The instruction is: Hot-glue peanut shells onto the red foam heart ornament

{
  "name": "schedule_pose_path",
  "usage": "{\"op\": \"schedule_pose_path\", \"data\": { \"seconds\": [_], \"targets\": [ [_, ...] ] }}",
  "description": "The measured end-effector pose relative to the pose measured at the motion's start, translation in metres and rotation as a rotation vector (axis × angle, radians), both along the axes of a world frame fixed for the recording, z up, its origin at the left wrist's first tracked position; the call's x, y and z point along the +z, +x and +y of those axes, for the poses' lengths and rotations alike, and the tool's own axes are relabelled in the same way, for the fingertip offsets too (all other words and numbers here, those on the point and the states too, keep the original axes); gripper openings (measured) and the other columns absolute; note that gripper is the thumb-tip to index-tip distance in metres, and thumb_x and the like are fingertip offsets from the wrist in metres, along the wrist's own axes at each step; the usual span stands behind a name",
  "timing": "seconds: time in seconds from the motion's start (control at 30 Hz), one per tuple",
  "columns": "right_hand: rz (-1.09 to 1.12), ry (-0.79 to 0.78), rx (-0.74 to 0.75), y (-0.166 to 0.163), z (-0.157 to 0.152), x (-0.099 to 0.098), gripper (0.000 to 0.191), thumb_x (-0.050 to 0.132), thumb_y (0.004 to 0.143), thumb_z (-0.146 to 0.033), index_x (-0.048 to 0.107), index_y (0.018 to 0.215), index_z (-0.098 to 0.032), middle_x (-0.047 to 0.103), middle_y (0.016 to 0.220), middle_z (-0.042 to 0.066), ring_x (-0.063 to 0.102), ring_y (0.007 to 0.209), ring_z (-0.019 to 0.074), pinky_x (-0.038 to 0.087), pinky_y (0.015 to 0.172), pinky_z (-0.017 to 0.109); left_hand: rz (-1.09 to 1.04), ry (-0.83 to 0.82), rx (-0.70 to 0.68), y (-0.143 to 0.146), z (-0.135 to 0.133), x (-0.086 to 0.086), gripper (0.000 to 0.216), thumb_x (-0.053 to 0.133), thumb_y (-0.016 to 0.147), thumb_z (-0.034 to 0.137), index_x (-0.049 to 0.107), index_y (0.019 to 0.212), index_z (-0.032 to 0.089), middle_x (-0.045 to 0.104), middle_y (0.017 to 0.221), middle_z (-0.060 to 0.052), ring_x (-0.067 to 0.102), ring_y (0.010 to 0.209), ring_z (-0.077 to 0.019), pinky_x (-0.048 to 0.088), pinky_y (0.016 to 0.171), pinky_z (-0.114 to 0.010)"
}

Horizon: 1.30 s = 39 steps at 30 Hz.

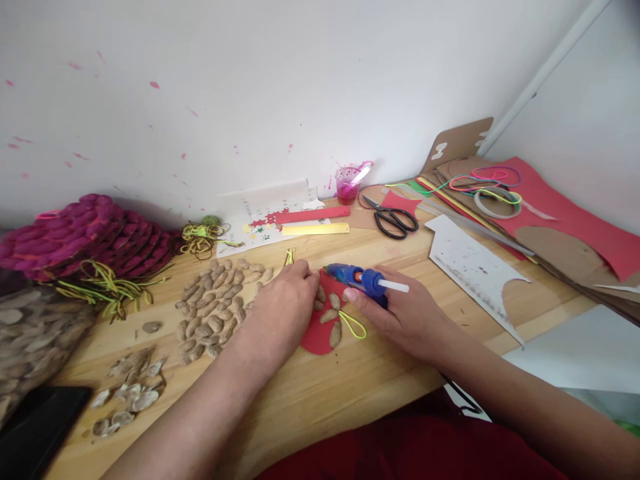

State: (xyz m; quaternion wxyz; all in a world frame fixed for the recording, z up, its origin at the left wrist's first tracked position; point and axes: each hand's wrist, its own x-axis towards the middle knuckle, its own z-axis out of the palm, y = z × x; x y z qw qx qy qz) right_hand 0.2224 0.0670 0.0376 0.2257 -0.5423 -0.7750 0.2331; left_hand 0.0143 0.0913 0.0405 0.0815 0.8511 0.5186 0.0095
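In my right hand (405, 310) is a blue glue gun (367, 280) with a white glue stick poking out of its back. Its nozzle points left, over the upper part of a red card (317, 341). Several unshelled peanuts (330, 315) lie on that card, and a yellow cord loop (356, 327) sticks out at its right side. My left hand (285, 300) is closed at the card's left edge, its fingertips turned down; whatever they hold is hidden. Left of it spreads a group of loose peanuts (215, 307).
Stacked purple peanut-covered pieces (95, 233) stand at the left, near broken shells (135, 387) and a black object (45, 427). Behind are red and yellow strips (315, 229), a cup of pink paint (347, 187) and scissors (393, 219). Cardboard scraps (475, 273) and tape (497, 203) lie right.
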Motion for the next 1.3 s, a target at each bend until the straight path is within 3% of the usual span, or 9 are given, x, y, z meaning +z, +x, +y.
{"op": "schedule_pose_path", "data": {
  "seconds": [0.4,0.73,0.83,1.0,1.17,1.3],
  "targets": [
    [0.006,-0.056,0.008,-0.004,-0.001,-0.004,0.035,0.048,0.102,-0.047,0.071,0.110,-0.022,0.071,0.101,0.007,0.066,0.093,0.0238,0.046,0.081,0.036,0.007,0.003,0.012,0.001,0.000,0.002,0.021,0.048,0.097,0.010,0.067,0.098,0.016,0.062,0.100,-0.008,0.063,0.086,-0.0204,0.051,0.079,-0.033],
    [0.065,-0.037,-0.070,0.005,0.009,-0.004,0.038,0.048,0.100,-0.049,0.070,0.087,-0.021,0.072,0.084,0.005,0.065,0.078,0.0220,0.044,0.068,0.032,-0.105,0.026,-0.019,-0.009,0.008,-0.011,0.031,0.039,0.102,0.017,0.070,0.097,0.017,0.062,0.093,-0.006,0.062,0.077,-0.0161,0.049,0.075,-0.029],
    [0.165,-0.142,-0.126,0.006,0.017,-0.004,0.044,0.048,0.099,-0.053,0.066,0.076,-0.020,0.066,0.066,0.002,0.061,0.063,0.0194,0.041,0.058,0.030,-0.121,0.066,-0.014,-0.010,0.009,-0.013,0.029,0.042,0.100,0.015,0.071,0.098,0.017,0.064,0.094,-0.007,0.062,0.077,-0.0160,0.050,0.075,-0.029],
    [0.508,-0.468,-0.285,0.003,0.033,-0.007,0.054,0.048,0.094,-0.069,0.066,0.083,-0.020,0.059,0.048,0.000,0.056,0.046,0.0159,0.041,0.045,0.026,-0.131,0.122,-0.014,-0.011,0.013,-0.014,0.030,0.045,0.097,0.010,0.074,0.100,0.018,0.067,0.098,-0.007,0.064,0.084,-0.0167,0.051,0.081,-0.029],
    [0.778,-0.549,-0.307,-0.008,0.044,-0.007,0.045,0.054,0.094,-0.063,0.061,0.083,-0.020,0.062,0.056,0.001,0.060,0.048,0.0142,0.047,0.042,0.023,-0.114,0.170,0.012,-0.010,0.016,-0.013,0.027,0.048,0.096,0.012,0.074,0.098,0.019,0.070,0.094,-0.006,0.066,0.086,-0.0185,0.051,0.079,-0.029],
    [0.866,-0.595,-0.265,-0.016,0.048,-0.008,0.042,0.057,0.094,-0.060,0.059,0.083,-0.020,0.062,0.064,0.002,0.062,0.050,0.0137,0.052,0.043,0.024,-0.162,0.203,0.004,-0.010,0.020,-0.013,0.023,0.052,0.096,0.015,0.075,0.096,0.021,0.072,0.089,-0.004,0.066,0.084,-0.0184,0.050,0.076,-0.029]
  ]
}}
